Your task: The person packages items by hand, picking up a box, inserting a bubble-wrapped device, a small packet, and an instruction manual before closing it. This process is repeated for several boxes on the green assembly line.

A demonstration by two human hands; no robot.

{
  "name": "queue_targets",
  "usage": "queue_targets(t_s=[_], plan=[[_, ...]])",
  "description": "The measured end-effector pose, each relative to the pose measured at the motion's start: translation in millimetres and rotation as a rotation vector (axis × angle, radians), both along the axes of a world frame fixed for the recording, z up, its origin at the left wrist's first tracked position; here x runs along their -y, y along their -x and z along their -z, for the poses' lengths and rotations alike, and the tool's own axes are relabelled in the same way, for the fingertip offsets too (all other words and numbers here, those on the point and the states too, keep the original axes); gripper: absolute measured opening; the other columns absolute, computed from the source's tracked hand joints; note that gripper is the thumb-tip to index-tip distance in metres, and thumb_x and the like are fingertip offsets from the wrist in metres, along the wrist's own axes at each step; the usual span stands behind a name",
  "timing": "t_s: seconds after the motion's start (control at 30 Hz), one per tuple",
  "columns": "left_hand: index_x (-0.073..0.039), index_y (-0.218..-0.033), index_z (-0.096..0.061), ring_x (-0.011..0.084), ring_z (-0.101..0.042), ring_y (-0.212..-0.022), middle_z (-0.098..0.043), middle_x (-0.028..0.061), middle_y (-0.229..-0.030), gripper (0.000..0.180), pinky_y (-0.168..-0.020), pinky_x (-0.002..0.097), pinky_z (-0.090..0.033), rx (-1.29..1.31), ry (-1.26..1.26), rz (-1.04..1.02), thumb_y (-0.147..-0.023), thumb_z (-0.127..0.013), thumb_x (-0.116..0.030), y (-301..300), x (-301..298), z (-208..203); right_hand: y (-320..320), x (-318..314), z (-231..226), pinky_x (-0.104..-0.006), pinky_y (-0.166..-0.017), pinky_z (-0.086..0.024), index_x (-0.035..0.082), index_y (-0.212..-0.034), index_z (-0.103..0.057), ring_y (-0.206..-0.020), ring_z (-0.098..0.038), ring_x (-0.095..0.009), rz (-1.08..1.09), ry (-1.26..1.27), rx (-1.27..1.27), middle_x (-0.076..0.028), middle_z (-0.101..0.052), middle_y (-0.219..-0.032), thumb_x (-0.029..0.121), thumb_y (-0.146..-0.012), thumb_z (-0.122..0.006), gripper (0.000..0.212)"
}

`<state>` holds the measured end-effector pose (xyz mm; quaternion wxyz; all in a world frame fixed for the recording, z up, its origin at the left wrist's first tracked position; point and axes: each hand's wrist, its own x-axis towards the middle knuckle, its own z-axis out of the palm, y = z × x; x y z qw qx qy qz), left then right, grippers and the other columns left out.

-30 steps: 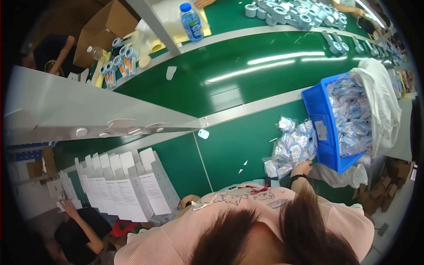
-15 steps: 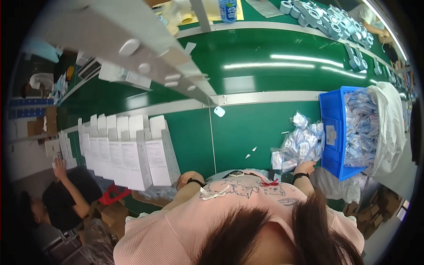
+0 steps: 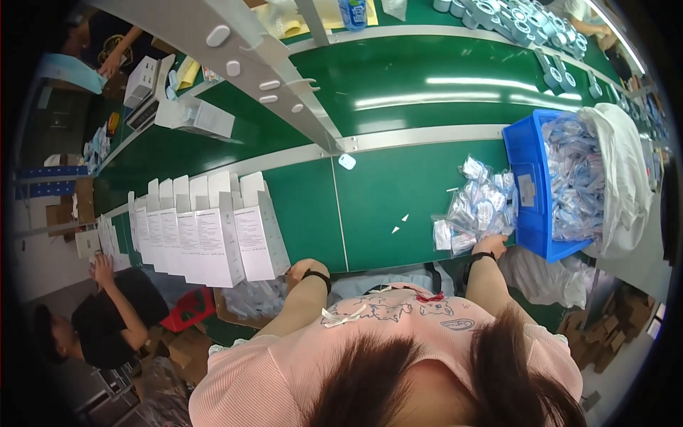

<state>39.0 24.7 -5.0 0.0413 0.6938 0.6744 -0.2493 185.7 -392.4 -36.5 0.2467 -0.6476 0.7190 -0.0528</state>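
Note:
My left hand [image 3: 302,268] is at the table's front edge, by the lower corner of the nearest white carton [image 3: 260,242]. Its fingers are mostly hidden, so I cannot see whether they grip anything. My right hand [image 3: 492,245], with a dark band on the wrist, rests at the near side of a pile of clear plastic bags [image 3: 482,206] with white and pale blue contents. The bags and the hand's own back cover its fingertips. Left of the nearest carton, several more white cartons [image 3: 186,242] stand in a row with their top flaps up.
A blue bin [image 3: 528,188] full of similar bags stands right of the pile, with a white sack [image 3: 622,178] over its far side. A metal post [image 3: 284,78] rises beyond the cartons. A small white tag [image 3: 346,161] and paper scraps [image 3: 400,224] lie mid-table. A co-worker [image 3: 117,313] sits left.
My view has shifted, so the table and bin sit higher in the picture. Both hands stay by the carton and the bag pile. Another person's arms now show at the upper left.

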Motion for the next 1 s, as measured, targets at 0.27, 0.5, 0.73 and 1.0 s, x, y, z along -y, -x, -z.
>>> queue_targets(t_s=[0.27,0.5,0.73,1.0], plan=[[-0.004,-0.114,-0.048,0.0294,-0.058,-0.091,-0.048,0.0164,-0.117,0.042,-0.083,0.0421,-0.044,0.144,-0.056,-0.26,-0.086,-0.032,-0.031,-8.6,-8.1,24.9,4.2,-1.1,-0.8,-0.05,-0.083,-0.042,-0.007,-0.1,-0.053,-0.092,-0.056,-0.044,-0.041,0.027,0.077,-0.03,-0.056,-0.1,0.039,-0.083,-0.032,0.054],[-0.005,-0.119,-0.046,0.0309,-0.059,-0.092,-0.046,0.0177,-0.122,0.046,-0.084,0.044,-0.044,0.284,-0.11,-0.537,-0.088,-0.028,-0.033,-14.3,-6.6,52.2,-0.1,-7.4,-10.8,-0.0439,-0.081,-0.044,-0.01,-0.092,-0.056,-0.089,-0.058,-0.041,0.036,-0.014,0.048,-0.028,-0.058,-0.1,0.03,-0.086,-0.031,0.048],[-0.005,-0.123,-0.045,0.0325,-0.059,-0.093,-0.044,0.0189,-0.126,0.05,-0.085,0.046,-0.044,0.389,-0.206,-0.88,-0.089,-0.024,-0.035,25.6,6.7,83.6,20.0,9.0,16.5,-0.0424,-0.085,-0.042,-0.011,-0.105,-0.051,-0.095,-0.055,-0.039,-0.01,-0.08,0.222,-0.028,-0.055,-0.106,0.036,-0.084,-0.034,0.054],[0.0,-0.117,-0.044,0.0328,-0.056,-0.091,-0.05,0.0223,-0.114,0.041,-0.079,0.042,-0.045,0.486,-0.007,-0.343,-0.082,-0.044,-0.022,96.7,7.6,81.1,37.6,70.8,65.6,-0.0434,-0.094,-0.035,-0.006,-0.119,-0.043,-0.111,-0.046,-0.032,0.094,-0.772,0.956,-0.02,-0.048,-0.119,0.05,-0.078,-0.043,0.068]])
